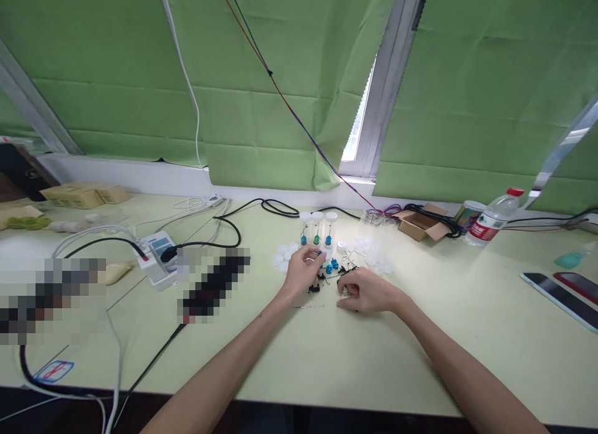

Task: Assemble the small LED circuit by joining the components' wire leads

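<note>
Three clear tubes [317,227] stand on the worktop [420,334], just behind the scattered small parts [329,269]. The left hand [303,269] pinches a blue part [320,254] before the tubes; the right hand [364,292] rests curled on the parts. One water bottle [493,219] lies well right of the tubes.

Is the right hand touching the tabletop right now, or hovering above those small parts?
Touching. In the head view the right hand lies flat with its fingertips pressed on the table, no gap or shadow beneath, beside the small black parts.
</note>
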`<state>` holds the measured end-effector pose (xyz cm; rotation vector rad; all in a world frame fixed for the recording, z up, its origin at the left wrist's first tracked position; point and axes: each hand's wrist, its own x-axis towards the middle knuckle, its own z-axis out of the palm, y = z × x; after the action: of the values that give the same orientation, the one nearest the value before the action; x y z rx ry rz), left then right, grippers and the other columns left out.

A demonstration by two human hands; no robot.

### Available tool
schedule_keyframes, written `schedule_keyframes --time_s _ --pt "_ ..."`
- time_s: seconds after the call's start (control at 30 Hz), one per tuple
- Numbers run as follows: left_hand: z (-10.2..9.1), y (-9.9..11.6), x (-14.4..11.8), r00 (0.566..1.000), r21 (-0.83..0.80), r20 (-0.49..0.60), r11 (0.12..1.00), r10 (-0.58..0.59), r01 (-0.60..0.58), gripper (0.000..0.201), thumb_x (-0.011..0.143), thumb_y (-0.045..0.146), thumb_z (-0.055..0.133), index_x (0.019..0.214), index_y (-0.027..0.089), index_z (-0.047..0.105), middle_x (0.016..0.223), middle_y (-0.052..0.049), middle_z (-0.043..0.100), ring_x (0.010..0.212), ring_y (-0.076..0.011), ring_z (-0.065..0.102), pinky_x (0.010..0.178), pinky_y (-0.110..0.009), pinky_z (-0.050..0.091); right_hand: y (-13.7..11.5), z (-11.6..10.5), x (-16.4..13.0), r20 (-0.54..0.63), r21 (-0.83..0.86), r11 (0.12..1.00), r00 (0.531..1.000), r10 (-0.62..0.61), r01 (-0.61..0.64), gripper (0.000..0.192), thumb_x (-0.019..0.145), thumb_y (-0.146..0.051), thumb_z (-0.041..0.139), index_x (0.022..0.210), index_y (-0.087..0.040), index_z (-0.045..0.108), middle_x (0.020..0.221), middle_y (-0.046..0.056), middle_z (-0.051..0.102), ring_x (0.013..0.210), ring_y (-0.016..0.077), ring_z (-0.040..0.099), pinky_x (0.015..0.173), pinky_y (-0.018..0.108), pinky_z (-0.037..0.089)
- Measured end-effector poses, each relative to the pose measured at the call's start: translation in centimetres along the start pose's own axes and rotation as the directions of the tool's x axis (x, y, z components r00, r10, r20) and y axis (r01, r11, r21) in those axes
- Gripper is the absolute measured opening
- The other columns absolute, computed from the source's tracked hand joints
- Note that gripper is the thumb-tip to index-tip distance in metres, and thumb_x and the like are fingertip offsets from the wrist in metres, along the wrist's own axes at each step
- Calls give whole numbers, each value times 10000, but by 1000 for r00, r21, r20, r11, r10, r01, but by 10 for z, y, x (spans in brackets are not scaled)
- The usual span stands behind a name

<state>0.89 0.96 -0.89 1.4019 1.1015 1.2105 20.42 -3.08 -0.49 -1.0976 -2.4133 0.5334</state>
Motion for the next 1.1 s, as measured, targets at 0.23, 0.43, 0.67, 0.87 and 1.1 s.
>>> schedule_keyframes --time_s 0.23,0.43,0.67,0.87,1.1 --pt "1 -5 2 999 -9 15 999 -38 38 365 674 497 722 821 186 598 637 15 567 465 -106 508 425 -234 401 0 0 2 55 1 1000 998 -20 20 44 759 -184 683 744 -222 667 588 -48 503 527 118 461 542 237 370" --pt "2 -4 0 998 21 53 999 -44 43 327 704 473 704 825 193 587 560 40 531 426 -99 479 428 -232 391 3 7 4 57 -48 997 997 -54 57 113 871 -209 618 764 -219 652 742 7 606 674 165 556 661 293 453" --pt "1 -10 1 994 47 103 998 -37 33 335 731 481 686 855 185 588 674 11 570 442 -90 483 437 -238 394 7 15 4 5 -81 996 999 -41 41 123 909 -175 561 811 -217 622 885 26 589 709 165 584 652 293 470" --pt "0 -14 0 990 169 126 983 56 -77 285 765 463 654 833 192 600 763 1 597 487 -92 492 478 -252 397 3 19 4 -1 -129 991 1000 -19 19 171 941 -138 490 803 -216 552 905 19 568 668 146 566 618 281 451" --pt "2 -9 -7 934 466 207 811 291 -355 131 847 317 550 823 202 608 763 9 628 619 -126 504 596 -267 409 2 26 5 -7 -230 973 1000 -3 1 167 971 -147 429 833 -206 500 946 42 558 680 153 562 583 278 423"
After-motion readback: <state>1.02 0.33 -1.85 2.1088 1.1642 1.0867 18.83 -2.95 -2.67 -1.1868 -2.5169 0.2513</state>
